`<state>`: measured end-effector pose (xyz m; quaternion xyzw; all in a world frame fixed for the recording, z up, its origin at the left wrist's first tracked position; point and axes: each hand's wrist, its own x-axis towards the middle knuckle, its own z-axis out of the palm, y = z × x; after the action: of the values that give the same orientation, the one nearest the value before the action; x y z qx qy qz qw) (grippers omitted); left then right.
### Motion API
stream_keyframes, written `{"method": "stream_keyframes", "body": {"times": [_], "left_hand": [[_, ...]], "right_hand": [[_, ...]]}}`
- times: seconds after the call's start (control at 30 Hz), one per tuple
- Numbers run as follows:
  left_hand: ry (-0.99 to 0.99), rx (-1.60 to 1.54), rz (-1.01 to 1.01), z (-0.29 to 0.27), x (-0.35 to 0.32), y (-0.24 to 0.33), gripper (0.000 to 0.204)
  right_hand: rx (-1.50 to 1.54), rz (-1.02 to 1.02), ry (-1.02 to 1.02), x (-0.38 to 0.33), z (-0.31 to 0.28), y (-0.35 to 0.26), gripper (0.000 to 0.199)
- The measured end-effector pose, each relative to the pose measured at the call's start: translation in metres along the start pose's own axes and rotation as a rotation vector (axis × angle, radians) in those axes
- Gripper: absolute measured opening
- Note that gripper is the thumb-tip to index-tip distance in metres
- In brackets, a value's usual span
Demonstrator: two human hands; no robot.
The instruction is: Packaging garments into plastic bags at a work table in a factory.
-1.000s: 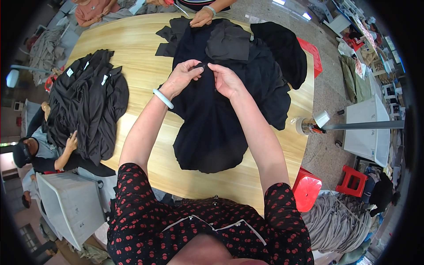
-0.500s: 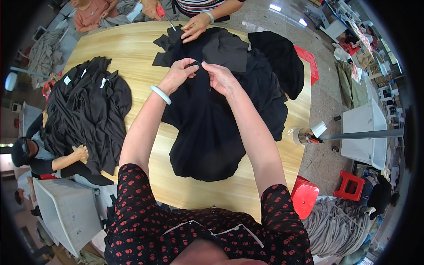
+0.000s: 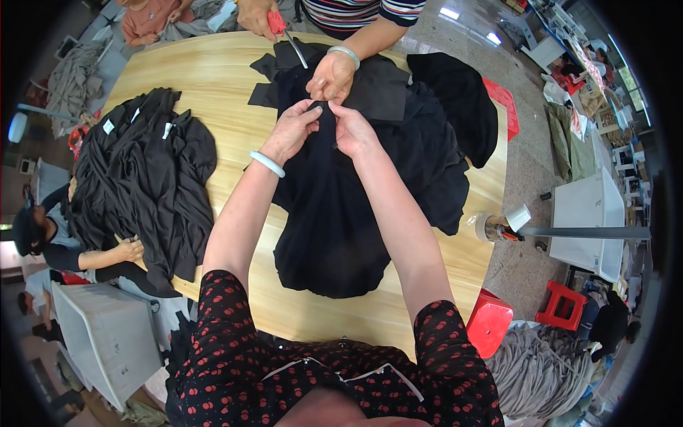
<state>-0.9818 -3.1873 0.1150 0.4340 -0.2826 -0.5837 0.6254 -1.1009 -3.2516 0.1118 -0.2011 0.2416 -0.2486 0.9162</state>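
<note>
A black garment [image 3: 334,235] lies spread on the wooden table, its upper part drawn up between my hands. My left hand [image 3: 292,133], a pale bangle at its wrist, pinches an edge of the cloth between thumb and fingers. Close beside it, my right hand [image 3: 353,133] pinches the same stretch of fabric. A co-worker's hand [image 3: 334,75] reaches in from across the table, its fingertips right by the pinched edge; whether they touch it I cannot tell. That person's other hand holds red-handled scissors [image 3: 276,23], blades pointing down toward the cloth.
More black garments [image 3: 455,107] and dark grey cloth pieces [image 3: 380,89] lie around on the table [image 3: 235,64]. A dark pile [image 3: 142,185] sits at the left, with another person's hand on it. A clear container of tools [image 3: 491,228] stands at the right edge, near a red stool [image 3: 489,324].
The co-worker's free hand has come down and nearer, to the edge I hold. The scissors have shifted right, off the grey cloth pieces. My hands stay pinched on the garment.
</note>
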Motion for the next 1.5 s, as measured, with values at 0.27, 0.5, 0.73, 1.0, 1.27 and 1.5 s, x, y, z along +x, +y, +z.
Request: {"method": "stream_keyframes", "body": {"times": [0.27, 0.5, 0.73, 1.0, 1.27, 1.5], "left_hand": [[0.036, 0.005, -0.03, 0.004, -0.001, -0.011, 0.006], [0.023, -0.039, -0.011, 0.012, -0.004, -0.015, 0.007], [-0.025, -0.063, -0.058, 0.002, -0.003, -0.018, 0.007], [-0.007, -0.076, -0.094, -0.002, -0.003, -0.017, 0.009], [0.031, -0.115, -0.03, -0.028, -0.004, -0.008, 0.011], [0.111, 0.27, 0.023, -0.026, -0.02, -0.004, 0.015]], "right_hand": [[-0.038, 0.046, -0.001, 0.0, -0.013, 0.005, 0.021], [-0.026, -0.046, 0.015, -0.006, -0.015, 0.007, 0.019], [-0.019, -0.058, -0.013, -0.01, -0.012, 0.008, 0.017], [-0.165, -0.052, -0.054, -0.006, -0.025, 0.013, 0.022], [-0.275, 0.162, -0.196, -0.034, -0.03, 0.019, 0.011], [-0.368, 0.126, -0.156, -0.048, -0.043, 0.015, 0.01]]}}
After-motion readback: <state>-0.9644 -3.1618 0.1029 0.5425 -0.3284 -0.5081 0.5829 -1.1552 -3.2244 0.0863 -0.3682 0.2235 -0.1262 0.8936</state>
